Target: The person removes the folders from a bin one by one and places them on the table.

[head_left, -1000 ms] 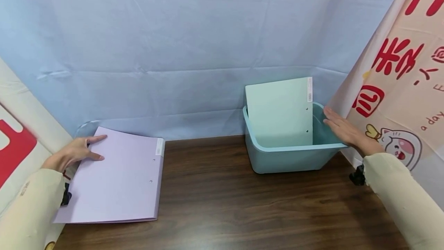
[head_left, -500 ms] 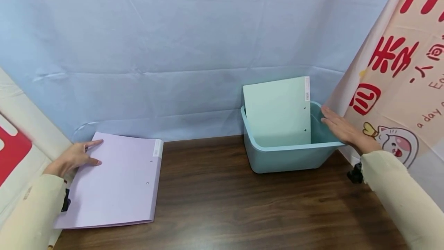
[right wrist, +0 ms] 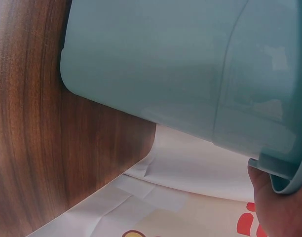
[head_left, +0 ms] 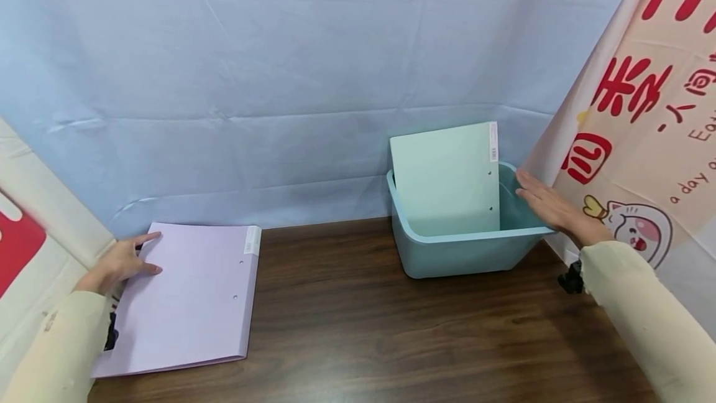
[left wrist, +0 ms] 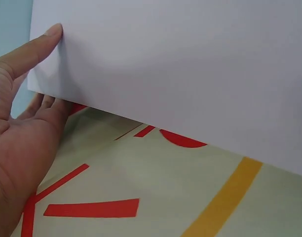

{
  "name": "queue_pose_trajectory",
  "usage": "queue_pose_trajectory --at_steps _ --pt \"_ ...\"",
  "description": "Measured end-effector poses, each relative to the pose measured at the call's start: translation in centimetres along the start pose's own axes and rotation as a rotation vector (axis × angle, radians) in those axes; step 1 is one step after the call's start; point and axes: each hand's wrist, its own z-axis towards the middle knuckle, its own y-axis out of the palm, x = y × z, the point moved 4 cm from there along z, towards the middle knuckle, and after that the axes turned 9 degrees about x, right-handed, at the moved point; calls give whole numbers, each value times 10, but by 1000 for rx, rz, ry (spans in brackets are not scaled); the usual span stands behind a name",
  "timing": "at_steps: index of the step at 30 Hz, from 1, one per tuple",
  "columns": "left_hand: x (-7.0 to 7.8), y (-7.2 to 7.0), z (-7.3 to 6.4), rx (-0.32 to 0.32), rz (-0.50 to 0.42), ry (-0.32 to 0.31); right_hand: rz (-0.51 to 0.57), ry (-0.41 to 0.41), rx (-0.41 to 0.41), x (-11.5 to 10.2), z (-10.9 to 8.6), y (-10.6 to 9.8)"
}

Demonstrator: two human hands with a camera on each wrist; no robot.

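Note:
In the head view a lilac ring-binder-style folder (head_left: 184,297) lies at the left of the table, its white-labelled spine on the right. My left hand (head_left: 124,261) pinches its left edge, thumb on the cover. In the left wrist view the other fingers go under the folder (left wrist: 180,64) and are partly hidden. Over at the right, a teal plastic bin (head_left: 458,258) stands upright with a mint-green folder (head_left: 444,179) leaning inside it. My right hand (head_left: 550,207) grips the bin's right rim; the right wrist view shows the thumb (right wrist: 259,185) below that rim.
Dark wood tabletop (head_left: 330,310) spans the space between the lilac folder and the bin. A pale blue cloth (head_left: 302,79) hangs behind. Printed cloths stand close at both sides, with the right cloth (head_left: 637,160) right beside the bin and my right hand.
My left hand and the far left corner of the lilac folder have come lower, and the folder lies flatter. My right hand stays on the bin's rim. The head view has shifted slightly.

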Motion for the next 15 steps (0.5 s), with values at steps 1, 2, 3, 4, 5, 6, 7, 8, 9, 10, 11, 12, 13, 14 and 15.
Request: queue_pose_trajectory --at_steps 1,2,3,4,5,6,7,8,9,10,11,12,13,14,15 --pt "-1 1 0 0 2 -6 0 1 0 0 0 0" --pt "-2 1 0 -3 -1 -15 1 3 -1 1 0 1" --pt "-3 2 0 -7 -1 -21 1 4 -1 2 0 1" --pt "-3 2 -1 -8 2 -26 2 6 -1 2 0 2" --pt "-4 2 -1 -12 1 -30 1 7 -2 2 0 2" --pt "-4 3 0 -17 0 -32 3 10 -3 2 0 2" --pt "-4 3 0 -23 -1 -36 3 12 -3 2 0 2" --pt "-4 4 0 -26 1 -30 3 15 -4 2 0 2" --pt "-3 4 0 -31 2 -19 5 19 -5 2 0 1" --pt "-2 5 0 -34 6 -10 6 20 -5 1 -1 1" --pt "-2 5 0 -38 12 -1 6 21 -5 1 -1 1" --pt "-2 5 0 -40 18 9 8 22 -5 1 -1 0" --pt "-2 6 0 -41 27 19 7 21 -4 0 -1 0" --pt "-1 6 0 -40 34 32 7 20 -4 0 -1 -1" --pt "-1 6 0 -40 38 40 7 17 -3 0 -1 -1"
